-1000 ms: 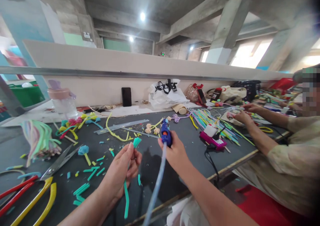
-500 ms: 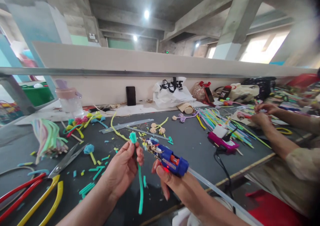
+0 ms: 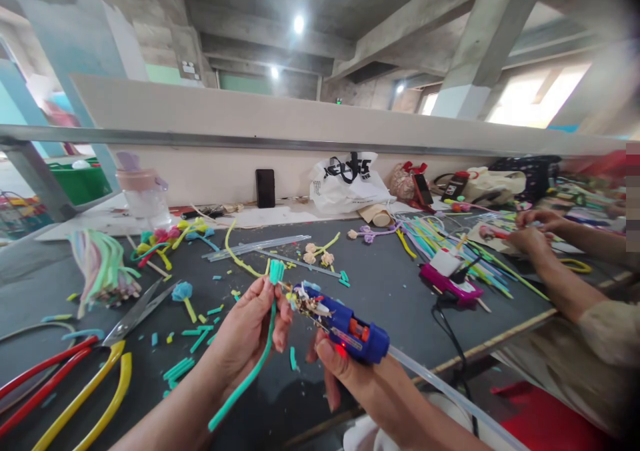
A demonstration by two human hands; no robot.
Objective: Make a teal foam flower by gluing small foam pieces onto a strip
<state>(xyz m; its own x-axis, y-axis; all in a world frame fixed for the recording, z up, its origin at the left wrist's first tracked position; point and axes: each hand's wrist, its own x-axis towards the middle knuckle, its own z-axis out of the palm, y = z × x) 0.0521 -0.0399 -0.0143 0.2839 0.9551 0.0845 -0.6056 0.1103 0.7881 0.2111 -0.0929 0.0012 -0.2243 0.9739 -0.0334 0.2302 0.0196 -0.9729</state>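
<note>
My left hand (image 3: 255, 321) pinches a teal pipe-cleaner flower (image 3: 276, 272) just under its bundled head; its long stem (image 3: 250, 378) hangs down and curves to the left. In my right hand (image 3: 350, 364) is a blue glue gun (image 3: 357, 328) with a red light lit and a clear glue stick (image 3: 425, 371) coming out of its back end. The gun's nozzle, crusted with dried glue and scraps, points left and is close beside the flower head. Whether it touches the flower I cannot tell. Short cut teal pieces (image 3: 179, 369) lie on the dark table (image 3: 380, 284) near my left forearm.
Large scissors (image 3: 117, 348) with red and yellow handles lie open at left. Behind them stand a pastel pipe-cleaner bunch (image 3: 103, 268) and a bottle (image 3: 143, 194). To the right are a magenta power strip (image 3: 453, 283) with a cord and a co-worker's hands (image 3: 535, 234).
The teal stem has swung from hanging nearly straight down to curving left, as the flower turned in my left fingers. The glue gun stays close to the flower head.
</note>
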